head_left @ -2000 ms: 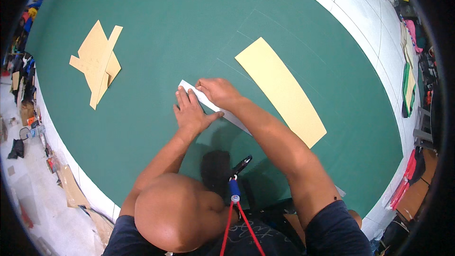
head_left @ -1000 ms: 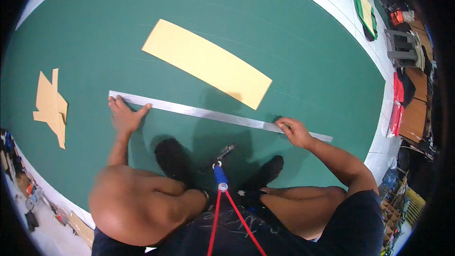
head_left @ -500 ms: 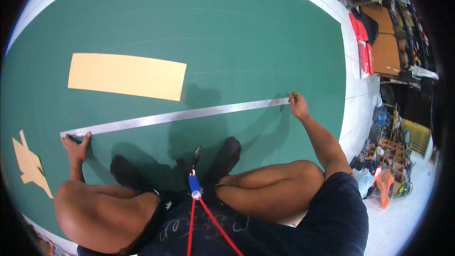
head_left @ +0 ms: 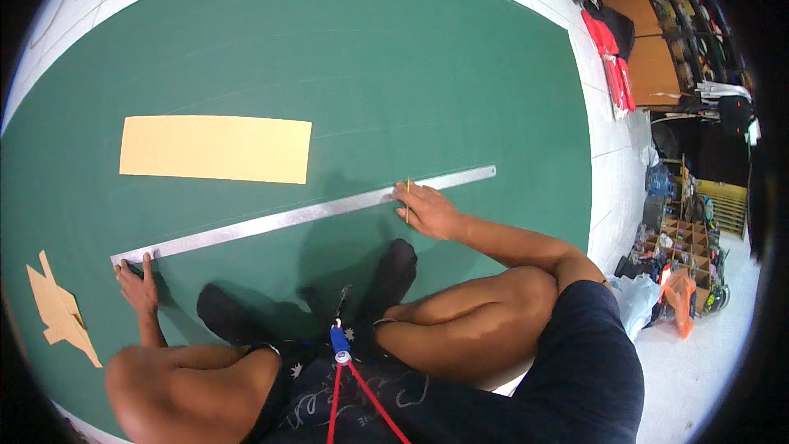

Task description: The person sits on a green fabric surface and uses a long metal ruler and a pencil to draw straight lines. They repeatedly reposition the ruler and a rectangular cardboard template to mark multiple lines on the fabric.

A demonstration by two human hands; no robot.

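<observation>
A long metal ruler (head_left: 271, 224) lies aslant on the green mat, its right end farther from me. At its left end my left hand (head_left: 141, 289) has thumb and fingers spread, tips pressing on the ruler's near edge. My right hand (head_left: 431, 212) is over the ruler right of its middle, fingers bent and touching it. Between those fingers is a thin yellow pencil (head_left: 408, 212), pointing away from me. Beyond the ruler lies a tan rectangular cardboard sheet (head_left: 215, 150), apart from it. Cut cardboard scraps (head_left: 62, 312) rest left of my left hand.
The big green mat (head_left: 370, 74) covers the floor under me. A red cord with a blue clip (head_left: 339, 339) hangs before my shirt. White tiles border the mat. To the right stand a wooden compartment rack (head_left: 686, 242), plastic bags (head_left: 634, 302) and red packages (head_left: 612, 66).
My right hand has let go of the ruler's right end and moved left along it, now with the pencil showing. The ruler stays under my left hand; the whole view has shifted slightly.
</observation>
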